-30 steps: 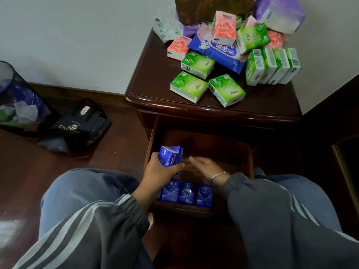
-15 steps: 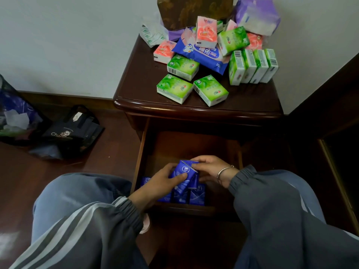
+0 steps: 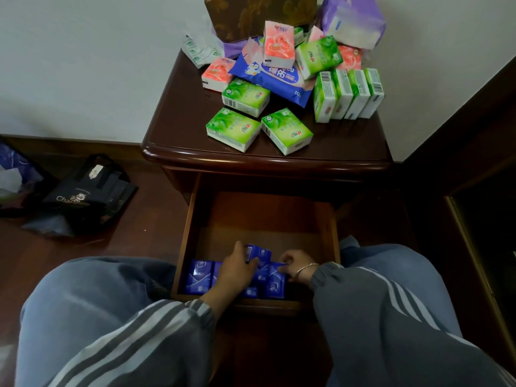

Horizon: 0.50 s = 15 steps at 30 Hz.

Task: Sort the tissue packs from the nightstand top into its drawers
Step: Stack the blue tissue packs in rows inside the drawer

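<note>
The nightstand (image 3: 178,135) has its drawer (image 3: 329,219) pulled out. A row of blue tissue packs (image 3: 198,277) stands along the drawer's front. My left hand (image 3: 237,272) grips one blue pack (image 3: 261,254) that sits a little higher than the row. My right hand (image 3: 296,263) rests fingers-down on the right end of the row, touching a blue pack (image 3: 275,283). On the nightstand top lie green packs (image 3: 233,129), pink packs (image 3: 279,43), a large blue wipes pack (image 3: 276,76) and a purple pack (image 3: 353,20).
A brown box (image 3: 251,12) stands at the back of the nightstand. A black bag (image 3: 86,191) lies on the wood floor to the left, a bin liner beyond it. Dark furniture (image 3: 480,219) stands at the right. My knees flank the drawer.
My left hand has brought the blue pack down from above the drawer into the row. My right hand has shifted from the drawer's middle onto the packs at the right.
</note>
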Tool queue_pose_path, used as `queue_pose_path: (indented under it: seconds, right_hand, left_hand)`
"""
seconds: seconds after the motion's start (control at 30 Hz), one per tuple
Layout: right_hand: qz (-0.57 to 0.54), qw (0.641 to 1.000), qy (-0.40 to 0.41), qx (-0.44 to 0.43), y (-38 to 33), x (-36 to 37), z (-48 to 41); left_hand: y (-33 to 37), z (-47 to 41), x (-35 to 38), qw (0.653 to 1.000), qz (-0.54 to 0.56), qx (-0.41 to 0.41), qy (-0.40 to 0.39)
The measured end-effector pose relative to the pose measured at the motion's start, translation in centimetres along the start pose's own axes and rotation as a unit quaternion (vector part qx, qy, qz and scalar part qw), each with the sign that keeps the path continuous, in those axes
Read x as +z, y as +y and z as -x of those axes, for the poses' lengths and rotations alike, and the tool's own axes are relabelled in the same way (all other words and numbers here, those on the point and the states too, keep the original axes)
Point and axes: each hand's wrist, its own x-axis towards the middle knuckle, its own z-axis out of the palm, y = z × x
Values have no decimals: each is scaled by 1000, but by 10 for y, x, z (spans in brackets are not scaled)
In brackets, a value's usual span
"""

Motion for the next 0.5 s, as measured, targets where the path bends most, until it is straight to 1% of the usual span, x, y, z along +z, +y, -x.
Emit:
queue_pose_path:
  seconds: [0.03,0.07,0.13,0.17,0.23,0.27,0.37,0.43,0.5]
  right_hand:
    - [39,999,3,-14,2,2,0]
    - [84,996,13,-29,4,2,0]
    - [163,984,33,-61,6,3,0]
    - [187,979,38,-77,6,3,0]
    - [205,973,30,-100,6,3,0]
    - [203,973,15,-104,5,3,0]
    - [212,972,-21,-100,5,3,1]
    - [227,968,-16,-104,7,4,1]
    - [232,967,-4,-105,9,4,1]
  left_hand:
    - [-3,-1,4,997,-71,29,-3]
    - [-7,-1,6,987,-153,54,5]
    - [-13,-3,8,952,-291,84,44]
    - [-15,-4,7,935,-334,96,66]
    - [-18,-7,4,918,-369,123,83]
    - [-21,-9,4,915,-373,134,73]
    - [-26,-14,4,918,-365,157,-9]
    - [-28,-16,4,919,-359,152,-65]
    - [-31,-17,3,910,-373,158,-85]
